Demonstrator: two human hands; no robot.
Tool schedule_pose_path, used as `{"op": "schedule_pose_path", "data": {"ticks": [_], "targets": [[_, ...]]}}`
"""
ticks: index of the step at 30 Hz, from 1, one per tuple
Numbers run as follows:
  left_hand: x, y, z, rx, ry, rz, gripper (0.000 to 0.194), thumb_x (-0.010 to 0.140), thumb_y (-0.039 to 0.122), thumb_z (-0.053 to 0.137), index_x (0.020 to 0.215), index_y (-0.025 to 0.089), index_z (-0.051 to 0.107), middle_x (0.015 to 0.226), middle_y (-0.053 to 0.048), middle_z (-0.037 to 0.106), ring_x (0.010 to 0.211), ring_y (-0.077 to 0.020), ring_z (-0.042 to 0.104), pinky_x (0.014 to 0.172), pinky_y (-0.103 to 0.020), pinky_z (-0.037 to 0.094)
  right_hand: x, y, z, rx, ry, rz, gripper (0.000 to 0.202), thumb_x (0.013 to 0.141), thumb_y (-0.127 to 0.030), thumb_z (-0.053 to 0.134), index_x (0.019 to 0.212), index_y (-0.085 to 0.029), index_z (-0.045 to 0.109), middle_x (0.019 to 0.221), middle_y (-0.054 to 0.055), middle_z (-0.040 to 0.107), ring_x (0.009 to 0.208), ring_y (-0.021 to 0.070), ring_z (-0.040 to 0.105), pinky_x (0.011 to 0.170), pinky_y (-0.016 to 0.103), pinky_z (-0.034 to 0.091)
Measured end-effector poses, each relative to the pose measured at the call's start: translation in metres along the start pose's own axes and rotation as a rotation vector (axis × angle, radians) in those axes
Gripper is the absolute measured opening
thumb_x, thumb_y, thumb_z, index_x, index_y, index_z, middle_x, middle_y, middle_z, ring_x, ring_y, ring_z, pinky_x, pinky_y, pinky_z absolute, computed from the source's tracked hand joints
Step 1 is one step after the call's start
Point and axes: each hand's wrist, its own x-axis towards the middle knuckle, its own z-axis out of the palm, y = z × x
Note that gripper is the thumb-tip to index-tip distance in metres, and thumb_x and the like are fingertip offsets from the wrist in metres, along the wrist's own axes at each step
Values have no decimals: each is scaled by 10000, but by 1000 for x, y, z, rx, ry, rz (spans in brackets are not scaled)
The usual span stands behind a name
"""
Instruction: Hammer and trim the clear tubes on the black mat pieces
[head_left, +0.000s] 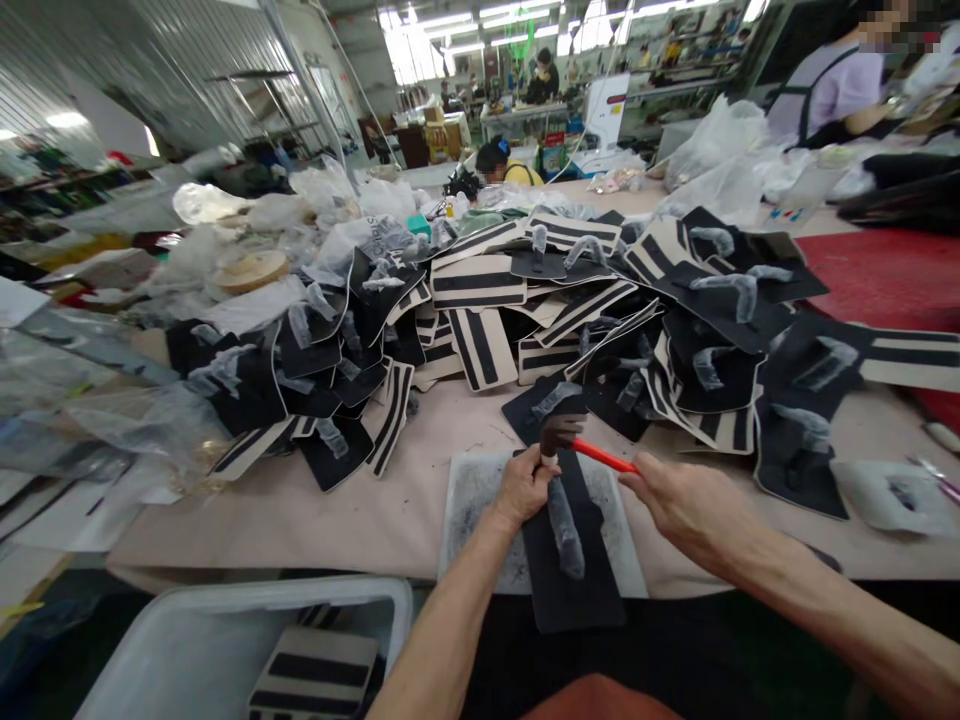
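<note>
In my right hand (667, 490), the fingers are closed round the red-orange handle of a hammer (604, 455). Its dark head is right above my left hand (525, 485), which pinches a short upright punch (550, 461); only its light top shows, and the lower end is hidden by the fingers. Below lies a black panel (589, 590) with a plastic-wrapped strap handle (564, 530) along its middle. The panel rests on a pale, scuffed slab (465, 500) at the table's front edge and overhangs that edge toward me.
Behind the slab are heaped black panels with wrapped handles and striped panels (480, 345). At lower left stands a white bin (172, 640) with striped pieces inside. Plastic bags (330, 200) crowd the back left, and a red sheet (885, 280) lies at right. Other people are farther back.
</note>
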Motion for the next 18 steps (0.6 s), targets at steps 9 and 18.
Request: {"op": "schedule_pose_path", "data": {"ticks": [9,18], "targets": [[0,5,-3,-34,7,34,92,853,159,568,890,197,643,828,-21,708,766,-180,662,724,-273,497,-4,8,11,93,-106,86,373,986,-506,357,789,-227,507,551,-6,523,450,145,426,503,303,158],[0,14,-10,-153,-28,-14,308,854,157,585,1155,215,612,1018,-40,727,940,-202,680,876,-319,511,-62,103,87,461,-261,644,462,930,-563,255,678,-238,465,536,20,522,486,178,506,494,298,369]]}}
